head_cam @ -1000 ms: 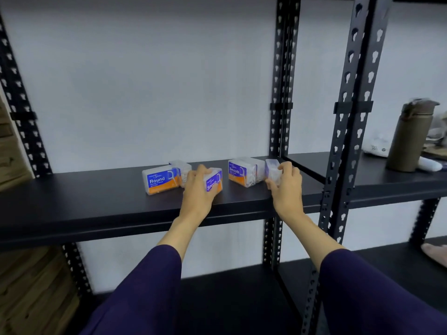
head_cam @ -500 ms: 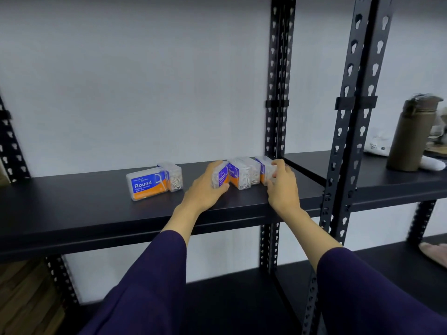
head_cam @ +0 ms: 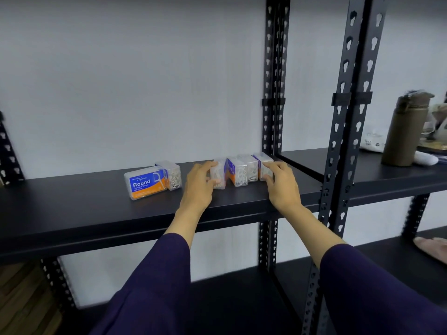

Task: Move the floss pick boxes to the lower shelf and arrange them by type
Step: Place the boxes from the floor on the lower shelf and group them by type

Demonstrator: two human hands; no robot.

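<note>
On the black shelf [head_cam: 72, 213], 2 boxes sit at 9 o'clock, the front one labelled "Round" [head_cam: 145, 182]; at 3 o'clock of them the left hand [head_cam: 199, 183] curls around the end of a 4-box clear row [head_cam: 238, 171], while the right hand [head_cam: 280, 183] pinches the row's far end at 3 o'clock. Squeezing evenly inward should keep the row aligned. The clear walls show white floss picks inside.

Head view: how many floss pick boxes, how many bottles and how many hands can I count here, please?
Clear plastic floss pick boxes: 6
Olive-brown cylindrical bottle: 1
Hands: 2
Total: 9
</note>
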